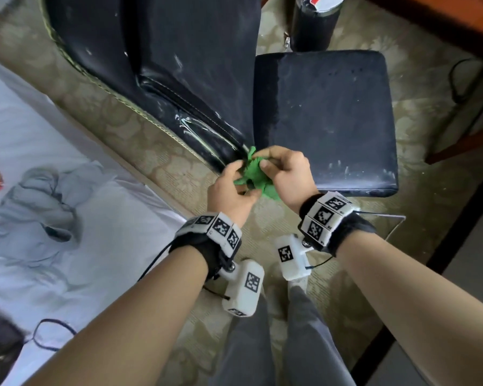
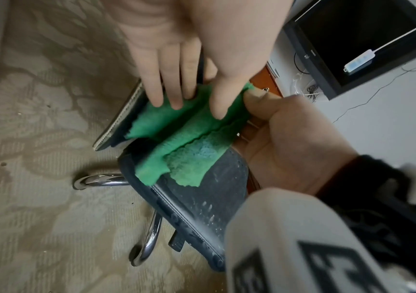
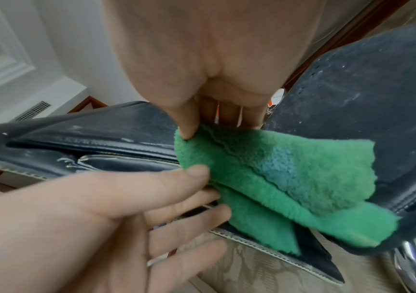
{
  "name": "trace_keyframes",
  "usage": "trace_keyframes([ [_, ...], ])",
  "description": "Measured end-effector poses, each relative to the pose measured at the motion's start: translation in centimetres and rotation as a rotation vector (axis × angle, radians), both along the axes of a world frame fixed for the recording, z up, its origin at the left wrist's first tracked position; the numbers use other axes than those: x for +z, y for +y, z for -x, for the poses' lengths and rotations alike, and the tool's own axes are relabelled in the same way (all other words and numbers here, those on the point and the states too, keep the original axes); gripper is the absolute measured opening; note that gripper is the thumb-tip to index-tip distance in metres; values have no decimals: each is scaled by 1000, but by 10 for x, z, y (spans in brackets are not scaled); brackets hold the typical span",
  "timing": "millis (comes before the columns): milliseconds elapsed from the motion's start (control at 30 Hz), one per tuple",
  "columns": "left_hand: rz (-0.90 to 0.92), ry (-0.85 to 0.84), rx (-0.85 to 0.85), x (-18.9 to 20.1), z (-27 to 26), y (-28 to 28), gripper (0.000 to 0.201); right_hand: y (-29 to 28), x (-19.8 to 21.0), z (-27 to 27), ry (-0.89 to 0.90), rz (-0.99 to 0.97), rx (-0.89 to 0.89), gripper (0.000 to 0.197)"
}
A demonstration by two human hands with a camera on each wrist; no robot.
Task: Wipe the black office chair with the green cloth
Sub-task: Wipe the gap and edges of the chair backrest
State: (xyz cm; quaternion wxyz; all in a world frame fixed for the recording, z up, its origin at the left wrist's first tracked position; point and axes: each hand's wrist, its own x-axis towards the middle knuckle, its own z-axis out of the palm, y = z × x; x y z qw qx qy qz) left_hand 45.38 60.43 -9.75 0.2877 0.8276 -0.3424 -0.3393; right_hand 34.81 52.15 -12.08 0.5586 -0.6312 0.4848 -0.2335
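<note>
- The person stands over the black office chair (image 1: 324,118). Its seat and its back (image 1: 162,65) have lots of white specks and streaks on them.
- The green cloth (image 1: 255,174) is bunched up between both hands, in the air, just above the near edge of the chair where the seat meets the back.
- The left hand (image 1: 230,190) has its fingers (image 3: 194,172) mostly straight. They touch the side of the cloth, with the thumb pressing the cloth from the other side.
- The right hand (image 1: 286,174) pinches the cloth's top edge between its thumb (image 3: 187,128) and curled fingers.
- I think they are folding the cloth into a pad before wiping.
- The cloth is loose and floppy. If the pinch slips, it could drop on the carpet (image 1: 156,151) and pick up dirt.
- A lumpy fold could miss spots or just smear the white marks.
- The chair has shiny legs (image 2: 149,237), maybe on wheels. A hard push could make it move away.
</note>
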Motion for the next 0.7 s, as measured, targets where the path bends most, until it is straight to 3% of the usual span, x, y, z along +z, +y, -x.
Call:
trace_keyframes([
  [167,-48,-106,-73,-16,10,-18,15,-6,-2,16,-21,-26,14,18],
  [400,-47,-152,34,-22,12,-23,13,-5,-16,32,102,-93,43,24],
  [567,-6,-90,99,-26,14,-27,12,-5,-27,40,356,-121,196,14],
  [600,-17,-78,127,-28,14,-27,12,-6,-28,40,357,-130,166,6],
  [700,-90,10,189,-28,10,-26,13,-9,-22,38,174,-245,-11,12],
])
